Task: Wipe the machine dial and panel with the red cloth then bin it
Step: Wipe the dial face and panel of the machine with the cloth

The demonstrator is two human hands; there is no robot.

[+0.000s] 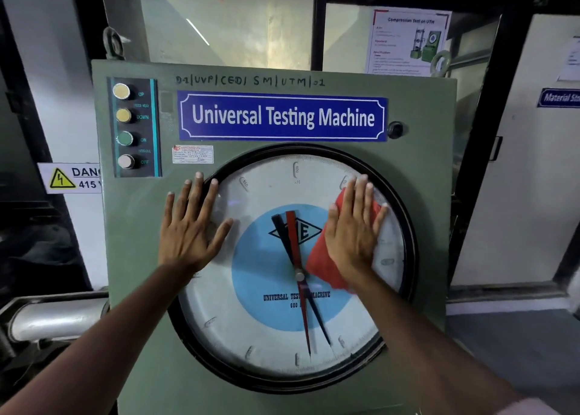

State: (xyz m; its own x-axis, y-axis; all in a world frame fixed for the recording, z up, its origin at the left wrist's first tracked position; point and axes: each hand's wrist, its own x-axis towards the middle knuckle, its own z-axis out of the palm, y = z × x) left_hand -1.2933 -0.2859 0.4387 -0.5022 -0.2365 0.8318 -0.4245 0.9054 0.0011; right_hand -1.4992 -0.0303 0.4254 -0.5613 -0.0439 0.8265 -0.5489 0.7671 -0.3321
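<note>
A big round dial point(270, 330) with a black rim, blue centre and red and black needles fills the green machine panel point(138, 226). My right hand point(353, 232) lies flat on the dial's upper right, pressing a red cloth point(323, 264) against the glass; the cloth shows beside the palm and past the fingers. My left hand point(191, 223) rests flat with spread fingers across the dial's upper left rim, holding nothing. No bin is in view.
A blue "Universal Testing Machine" sign point(282, 116) sits above the dial. A strip of UP, DOWN, ON and OFF buttons point(125, 127) runs down the panel's upper left. A danger sign point(70, 177) and a metal pipe point(53, 322) are at left.
</note>
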